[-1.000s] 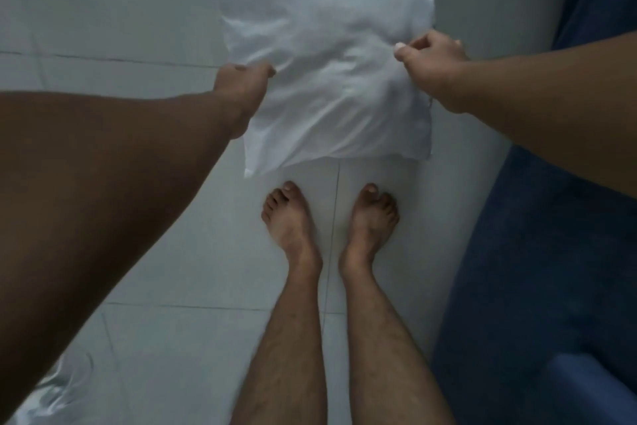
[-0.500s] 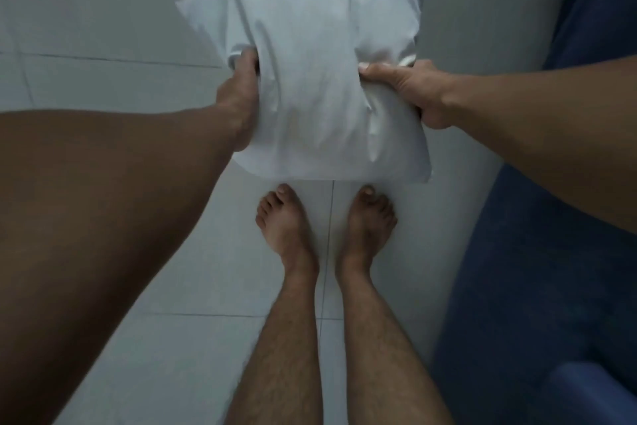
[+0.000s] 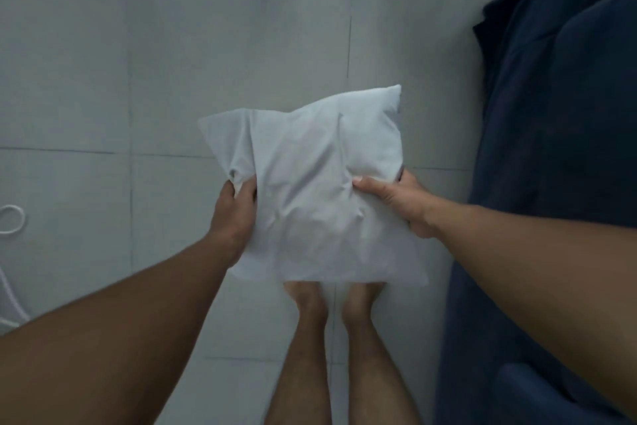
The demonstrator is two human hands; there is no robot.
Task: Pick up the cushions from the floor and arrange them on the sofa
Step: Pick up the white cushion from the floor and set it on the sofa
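Observation:
A white cushion (image 3: 317,190) hangs in the air in front of me, above my bare feet, and it hides my toes. My left hand (image 3: 234,214) grips its left edge, bunching the fabric. My right hand (image 3: 396,200) pinches its right side with the thumb on top. The dark blue sofa (image 3: 558,183) runs along the right edge of the view, apart from the cushion.
Pale grey floor tiles (image 3: 172,80) spread ahead and to the left. A white cord (image 3: 10,225) loops on the floor at the far left. My two bare legs (image 3: 337,355) stand just left of the sofa's front.
Both hands have lifted the cushion off the floor and drawn it toward me; it now sits lower in view and covers my toes. More floor shows ahead.

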